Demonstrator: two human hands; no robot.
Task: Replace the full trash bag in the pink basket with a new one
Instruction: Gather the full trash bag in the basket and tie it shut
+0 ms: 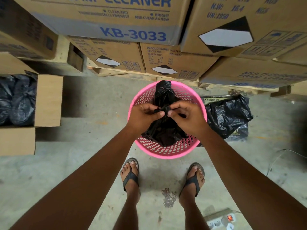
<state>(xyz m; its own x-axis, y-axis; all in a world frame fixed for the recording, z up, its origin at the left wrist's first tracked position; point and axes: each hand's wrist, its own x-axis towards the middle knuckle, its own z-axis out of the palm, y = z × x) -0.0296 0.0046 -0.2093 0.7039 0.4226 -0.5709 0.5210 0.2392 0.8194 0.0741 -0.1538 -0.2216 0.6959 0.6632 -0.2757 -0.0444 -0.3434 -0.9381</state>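
Note:
A pink perforated basket stands on the concrete floor in front of my feet. A full black trash bag sits inside it, its top gathered into twisted ends. My left hand and my right hand meet above the basket's middle, each pinching one twisted end of the bag's neck. A knotted part of the bag shows beyond my fingers at the far rim. Loose black plastic bags lie on the floor just right of the basket.
Stacked cardboard cartons on wooden pallets rise right behind the basket. An open carton at the left holds filled black bags. A white power strip with a red switch lies by my right foot.

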